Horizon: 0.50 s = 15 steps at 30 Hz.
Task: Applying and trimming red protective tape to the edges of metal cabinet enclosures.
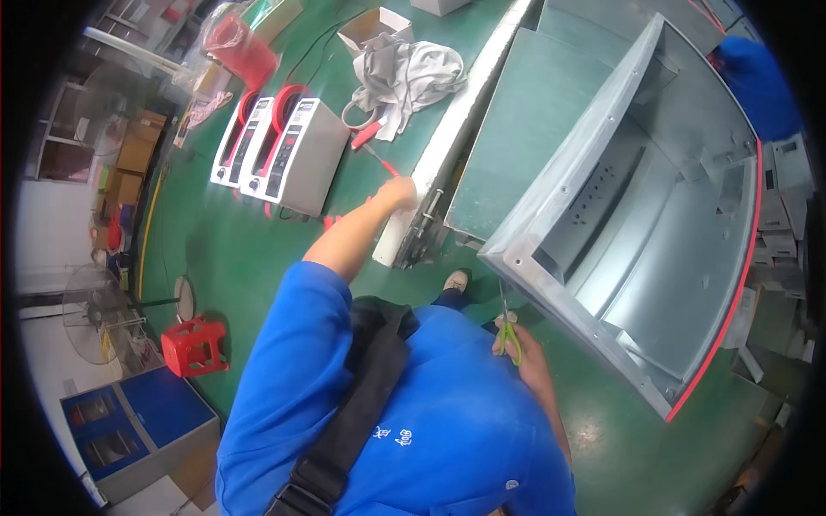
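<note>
My left hand [397, 194] reaches out to the white rail's near end, its fingers closed. A thin red piece [391, 168] shows at its far edge; I cannot make out what it is. Just beyond lies a red-handled tool [367, 135]. Low by my body, my right hand [532, 353] grips scissors [509, 337] with yellow-green handles, blades pointing away. To the right is a large grey metal housing [551, 219], open on top, with a red strip [721, 344] along its far right edge. Two white tape dispensers [301, 159] with red tape rolls stand left of my left hand.
A grey cloth [400, 77] lies by an open carton [374, 27] at the back. The white rail [452, 120] runs beside a green-topped table [525, 129]. At left are a red stool [194, 346], a fan [93, 314] and a blue cabinet [163, 404]. Another person's blue sleeve [761, 86] shows far right.
</note>
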Each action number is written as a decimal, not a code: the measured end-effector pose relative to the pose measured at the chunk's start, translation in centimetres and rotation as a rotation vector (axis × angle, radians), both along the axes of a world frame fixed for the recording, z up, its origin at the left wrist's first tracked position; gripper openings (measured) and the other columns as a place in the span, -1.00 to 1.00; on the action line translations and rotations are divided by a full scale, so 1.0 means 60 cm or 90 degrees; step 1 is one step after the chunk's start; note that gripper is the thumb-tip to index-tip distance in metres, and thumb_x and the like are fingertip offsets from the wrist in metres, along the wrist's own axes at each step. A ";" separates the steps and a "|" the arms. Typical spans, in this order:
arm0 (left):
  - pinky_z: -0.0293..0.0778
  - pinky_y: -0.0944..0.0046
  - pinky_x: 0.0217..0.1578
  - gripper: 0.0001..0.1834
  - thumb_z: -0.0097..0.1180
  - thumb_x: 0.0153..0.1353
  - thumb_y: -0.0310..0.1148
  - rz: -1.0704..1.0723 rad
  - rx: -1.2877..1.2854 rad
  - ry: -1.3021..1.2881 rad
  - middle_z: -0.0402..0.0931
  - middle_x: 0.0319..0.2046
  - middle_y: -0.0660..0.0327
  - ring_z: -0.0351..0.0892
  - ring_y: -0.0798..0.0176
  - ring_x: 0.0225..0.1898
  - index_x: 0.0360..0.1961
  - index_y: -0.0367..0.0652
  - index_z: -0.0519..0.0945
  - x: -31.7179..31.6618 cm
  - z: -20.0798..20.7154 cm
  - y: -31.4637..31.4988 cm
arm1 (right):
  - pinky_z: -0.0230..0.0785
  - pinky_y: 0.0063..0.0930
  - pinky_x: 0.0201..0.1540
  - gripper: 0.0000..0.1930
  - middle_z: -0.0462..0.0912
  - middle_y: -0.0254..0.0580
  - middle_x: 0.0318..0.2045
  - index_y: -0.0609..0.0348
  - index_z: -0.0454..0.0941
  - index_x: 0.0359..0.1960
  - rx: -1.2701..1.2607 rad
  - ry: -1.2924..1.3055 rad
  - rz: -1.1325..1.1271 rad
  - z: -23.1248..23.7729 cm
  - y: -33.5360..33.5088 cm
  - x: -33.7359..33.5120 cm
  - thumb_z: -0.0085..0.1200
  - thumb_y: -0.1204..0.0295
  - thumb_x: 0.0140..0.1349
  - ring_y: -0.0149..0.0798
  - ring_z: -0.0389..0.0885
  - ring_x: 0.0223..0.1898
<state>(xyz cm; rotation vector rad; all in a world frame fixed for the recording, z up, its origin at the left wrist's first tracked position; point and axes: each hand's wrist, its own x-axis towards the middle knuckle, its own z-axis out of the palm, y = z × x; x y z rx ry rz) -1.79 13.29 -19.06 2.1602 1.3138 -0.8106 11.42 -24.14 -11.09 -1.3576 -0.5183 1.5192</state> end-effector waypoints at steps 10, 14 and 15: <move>0.48 0.21 -0.30 -0.76 0.19 -0.19 -0.29 0.163 0.020 -0.133 0.59 -0.53 0.10 0.61 0.14 -0.44 -0.50 -0.22 0.59 -0.071 0.014 0.004 | 0.27 -0.56 -0.21 -0.61 0.48 -0.28 -0.41 0.29 0.32 0.05 0.008 0.002 -0.005 -0.020 -0.010 0.003 -0.03 0.40 0.20 -0.42 0.43 -0.34; 0.42 0.19 -0.18 -0.76 0.04 -0.18 -0.40 0.118 0.179 -0.330 0.57 -0.38 0.05 0.55 0.07 -0.25 -0.41 -0.18 0.59 -0.097 0.035 -0.031 | 0.32 -0.52 -0.22 -0.59 0.49 -0.28 -0.38 0.23 0.35 0.03 -0.016 -0.126 0.028 -0.051 -0.030 0.007 0.04 0.37 0.15 -0.43 0.43 -0.34; 0.41 0.18 -0.17 -0.78 0.01 -0.11 -0.41 0.111 0.207 -0.389 0.56 -0.36 0.05 0.55 0.05 -0.25 -0.38 -0.18 0.59 -0.090 0.055 -0.037 | 0.32 -0.52 -0.22 -0.58 0.50 -0.28 -0.38 0.21 0.36 0.02 -0.015 -0.193 0.025 -0.070 -0.038 0.006 0.07 0.35 0.13 -0.43 0.43 -0.35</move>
